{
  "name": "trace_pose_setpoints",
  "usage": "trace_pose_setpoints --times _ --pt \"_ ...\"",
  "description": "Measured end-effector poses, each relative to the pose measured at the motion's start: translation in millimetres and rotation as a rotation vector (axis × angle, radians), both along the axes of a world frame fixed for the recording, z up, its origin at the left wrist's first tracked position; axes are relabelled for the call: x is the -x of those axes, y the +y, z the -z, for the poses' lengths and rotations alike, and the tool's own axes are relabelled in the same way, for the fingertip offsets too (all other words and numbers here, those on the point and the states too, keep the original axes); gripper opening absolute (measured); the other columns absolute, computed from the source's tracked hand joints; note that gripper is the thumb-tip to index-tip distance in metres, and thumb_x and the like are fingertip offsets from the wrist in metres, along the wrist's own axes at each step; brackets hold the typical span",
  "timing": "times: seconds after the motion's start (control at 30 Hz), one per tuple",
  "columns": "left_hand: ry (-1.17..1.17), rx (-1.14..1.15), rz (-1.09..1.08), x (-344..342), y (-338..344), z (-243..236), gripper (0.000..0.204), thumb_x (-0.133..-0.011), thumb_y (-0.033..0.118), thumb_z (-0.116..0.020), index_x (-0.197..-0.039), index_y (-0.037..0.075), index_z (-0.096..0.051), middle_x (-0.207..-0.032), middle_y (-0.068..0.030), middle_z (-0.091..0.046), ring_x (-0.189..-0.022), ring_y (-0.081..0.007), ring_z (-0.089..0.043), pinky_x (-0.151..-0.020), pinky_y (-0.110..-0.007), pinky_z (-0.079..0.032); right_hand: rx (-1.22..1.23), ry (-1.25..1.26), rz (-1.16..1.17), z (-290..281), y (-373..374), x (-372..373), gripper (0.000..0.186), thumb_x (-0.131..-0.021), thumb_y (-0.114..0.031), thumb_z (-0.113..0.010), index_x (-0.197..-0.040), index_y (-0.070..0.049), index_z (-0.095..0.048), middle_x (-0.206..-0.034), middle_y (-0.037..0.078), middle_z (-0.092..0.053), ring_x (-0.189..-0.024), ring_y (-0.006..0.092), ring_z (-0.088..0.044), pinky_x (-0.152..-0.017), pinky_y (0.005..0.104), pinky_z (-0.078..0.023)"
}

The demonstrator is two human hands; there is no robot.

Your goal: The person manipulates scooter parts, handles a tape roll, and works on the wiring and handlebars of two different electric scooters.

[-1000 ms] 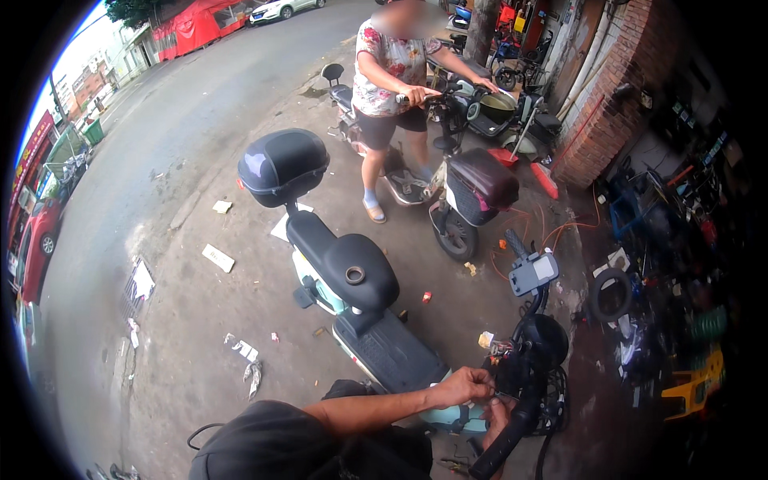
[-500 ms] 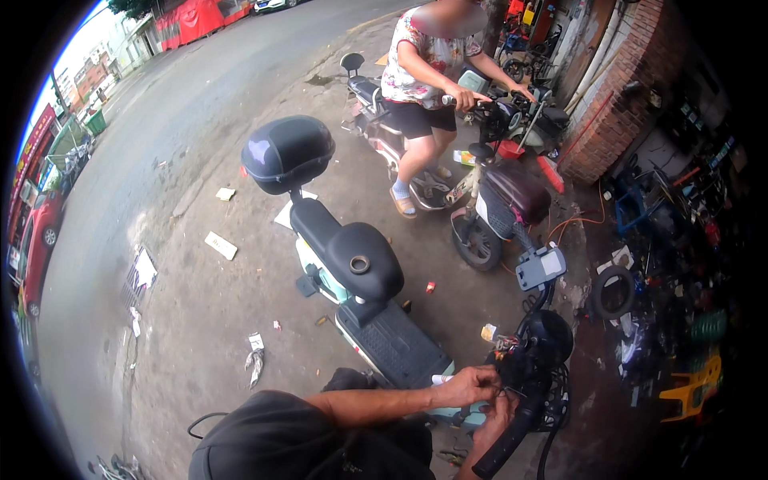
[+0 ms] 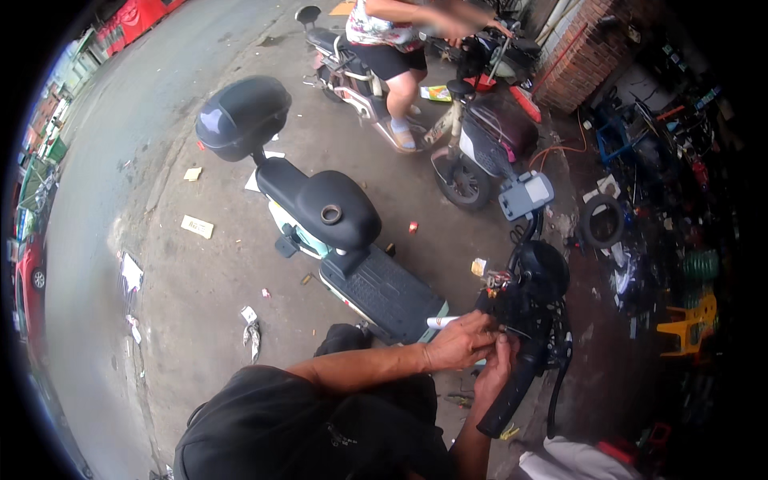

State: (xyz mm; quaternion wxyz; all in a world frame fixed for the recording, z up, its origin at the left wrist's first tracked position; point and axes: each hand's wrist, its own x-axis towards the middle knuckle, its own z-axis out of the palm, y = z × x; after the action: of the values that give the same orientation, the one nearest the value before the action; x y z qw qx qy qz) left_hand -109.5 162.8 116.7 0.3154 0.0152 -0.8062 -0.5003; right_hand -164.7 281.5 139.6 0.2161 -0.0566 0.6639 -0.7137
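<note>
The left hand and right hand meet beside the handlebar, whatever they pinch hidden. The scooter points lower right, its long axis slanting from upper left, on littered pavement near a brick pillar.

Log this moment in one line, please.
left hand: at white tube | right hand: close to left, beside handlebar grip | pinched item: unclear | rest: ring on scooter seat
</note>
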Motion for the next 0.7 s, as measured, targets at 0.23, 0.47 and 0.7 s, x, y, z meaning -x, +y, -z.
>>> trace_pose_setpoints --times 0.23,0.47,0.7 --pt "0.055 -0.193 -0.014 -10 -10 8 0.028 -0.079 0.006 -0.068 -0.107 0.006 -0.069 -0.103 -0.0092 -0.064 -0.093 -0.0289 -0.062 -0.081 -0.039 -0.051 0.154 -0.129 0.083 8 -9 8 0.020 -0.098 -0.016 -0.057 -0.113 -0.003 -0.059 -0.105 0.005 -0.062 -0.094 0.0147 -0.058 -0.076 0.0286 -0.047" --pt "-0.105 -0.250 -0.088 3 -11 2 0.011 -0.081 0.009 -0.071 -0.090 0.005 -0.066 -0.085 -0.0091 -0.061 -0.080 -0.0300 -0.062 -0.069 -0.039 -0.050 0.094 -0.097 0.056 23 0 10 0.029 -0.100 -0.029 -0.055 -0.118 -0.007 -0.055 -0.109 0.006 -0.061 -0.095 0.0152 -0.060 -0.077 0.0296 -0.051" --pt "-0.110 -0.153 -0.162 13 -4 1 0.013 -0.079 0.010 -0.072 -0.089 0.004 -0.065 -0.081 -0.0104 -0.061 -0.077 -0.0318 -0.062 -0.065 -0.041 -0.049 0.002 -0.020 0.016 33 3 7 0.057 -0.103 -0.050 -0.040 -0.127 0.000 -0.055 -0.113 0.008 -0.061 -0.095 0.0160 -0.059 -0.084 0.0316 -0.046"
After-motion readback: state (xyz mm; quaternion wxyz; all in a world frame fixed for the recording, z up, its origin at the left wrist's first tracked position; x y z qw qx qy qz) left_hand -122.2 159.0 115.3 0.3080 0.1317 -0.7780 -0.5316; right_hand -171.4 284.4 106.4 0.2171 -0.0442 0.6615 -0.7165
